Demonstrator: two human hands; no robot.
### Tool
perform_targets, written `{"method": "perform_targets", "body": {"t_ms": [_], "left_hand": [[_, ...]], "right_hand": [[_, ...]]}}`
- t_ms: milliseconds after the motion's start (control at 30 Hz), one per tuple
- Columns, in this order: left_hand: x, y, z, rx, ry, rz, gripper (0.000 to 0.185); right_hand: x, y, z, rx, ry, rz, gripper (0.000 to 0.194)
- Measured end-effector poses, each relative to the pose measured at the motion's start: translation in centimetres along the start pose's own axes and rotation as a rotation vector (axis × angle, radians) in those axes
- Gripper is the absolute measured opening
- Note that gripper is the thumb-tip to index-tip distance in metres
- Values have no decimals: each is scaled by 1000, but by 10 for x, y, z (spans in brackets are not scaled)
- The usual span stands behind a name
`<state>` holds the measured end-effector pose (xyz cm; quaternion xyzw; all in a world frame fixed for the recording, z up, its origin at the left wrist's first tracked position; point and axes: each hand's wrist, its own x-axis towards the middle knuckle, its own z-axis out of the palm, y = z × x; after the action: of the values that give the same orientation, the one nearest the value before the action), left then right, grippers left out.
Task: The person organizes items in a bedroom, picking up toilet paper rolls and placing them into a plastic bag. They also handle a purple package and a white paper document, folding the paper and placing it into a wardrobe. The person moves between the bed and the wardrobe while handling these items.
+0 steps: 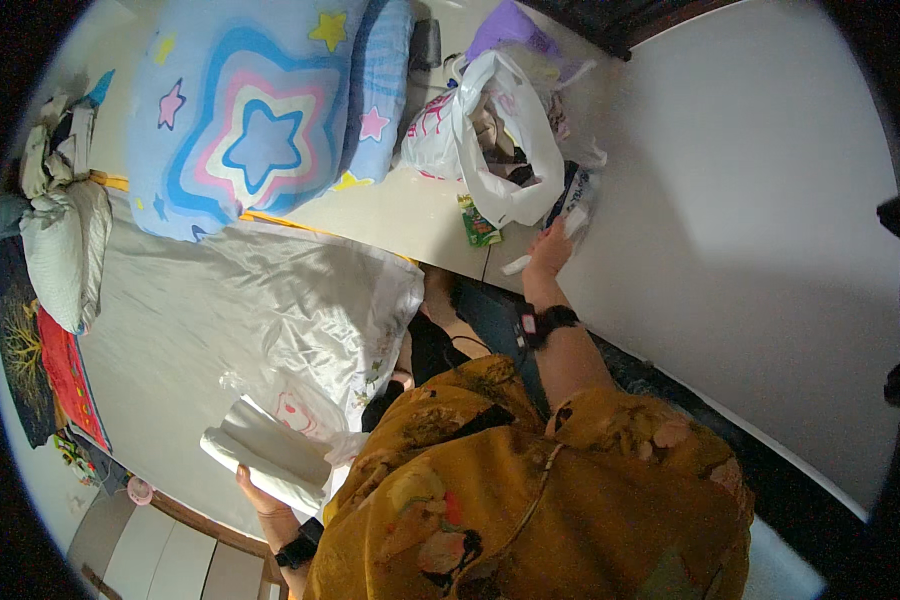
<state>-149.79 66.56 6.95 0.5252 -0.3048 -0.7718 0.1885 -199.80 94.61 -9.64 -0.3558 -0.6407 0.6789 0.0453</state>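
Note:
My left hand [259,491], low on the left, holds a white rolled or folded sheet [270,454] from beneath. A clear plastic bag with pink print [304,409] lies just beyond the roll. At the upper right, my right hand [551,247] is closed around a slim white object [517,264], whose ends stick out on both sides of the fist. Close above that hand are a white plastic carrier bag [544,199] with cloth-like things in it, and a clear packet with dark contents [574,195]. A small green packet [480,223] lies left of the hand.
A blue star-patterned pillow [270,146] leans at the top left. A shiny white sheet [195,300] covers the bed. White pillows [60,255] and a red cloth [71,379] lie at the far left. A purple bag [510,31] is behind the carrier bag; a white wall [772,172] rises on the right.

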Motion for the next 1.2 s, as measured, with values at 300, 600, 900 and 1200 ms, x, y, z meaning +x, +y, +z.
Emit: {"method": "perform_targets", "body": {"t_ms": [300, 600, 900, 1200], "left_hand": [[-19, -5, -12, -2, 69, 198, 84], [5, -37, -70, -302, 145, 151, 61], [9, -81, -96, -563, 435, 33, 81], [21, -129, -155, -642, 394, 113, 82]], "right_hand": [[-44, -129, 42, -803, -325, -1358, 67], [158, -17, 112, -1598, -389, -1848, 36], [-40, -123, 216, -600, -880, -562, 43], [-213, -108, 179, -191, -1250, 65, 39]]}}
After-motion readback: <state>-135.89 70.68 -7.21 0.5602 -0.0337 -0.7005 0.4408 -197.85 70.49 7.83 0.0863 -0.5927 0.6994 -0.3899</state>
